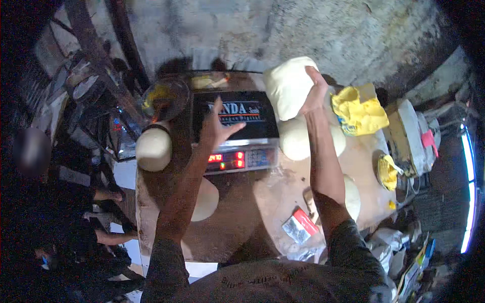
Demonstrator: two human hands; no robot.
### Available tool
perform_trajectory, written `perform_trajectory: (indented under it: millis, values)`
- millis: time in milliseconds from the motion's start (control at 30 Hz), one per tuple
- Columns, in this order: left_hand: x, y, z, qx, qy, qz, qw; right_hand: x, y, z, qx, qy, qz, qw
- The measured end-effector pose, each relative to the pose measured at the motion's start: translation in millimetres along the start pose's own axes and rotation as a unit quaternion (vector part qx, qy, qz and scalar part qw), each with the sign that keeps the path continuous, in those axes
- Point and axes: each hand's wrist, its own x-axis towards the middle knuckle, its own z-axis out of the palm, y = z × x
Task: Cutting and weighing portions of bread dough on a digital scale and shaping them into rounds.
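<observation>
Plainly, the risk lies with the raised dough lump (288, 86): the right hand (314, 96) grasps it only along its right side, fingers curled over the top edge, so a soft, heavy mass like this could sag, stretch or slip free and land on the round dough ball (298, 137) just below it rather than on the scale (236, 131). It hangs in the air above the far edge of the table (242, 227), beside the scale's far right corner. The left hand (216, 129) is released, fingers spread, hovering over the scale's dark platform (its red digits glow on the near face), and it might knock the reading if it drops. The lump looks pale, smooth and pillowy, blocky with rounded corners. Other balls sit at the table's left edge (153, 149) and near the middle (206, 199); a crumpled yellow bag (358, 112) lies toward the far right corner
</observation>
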Motion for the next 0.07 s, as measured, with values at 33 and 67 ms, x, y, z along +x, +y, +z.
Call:
perform_trajectory:
  millis: [33, 67]
  values:
    - [8, 31, -5, 0.046, 0.016, 0.132, 0.990, -17, -8, 7, -0.011, -0.065, 0.042, 0.997]
    - [-14, 33, 1, 0.046, 0.004, 0.117, 0.992, -30, -14, 3, -0.068, -0.119, 0.075, 0.988]
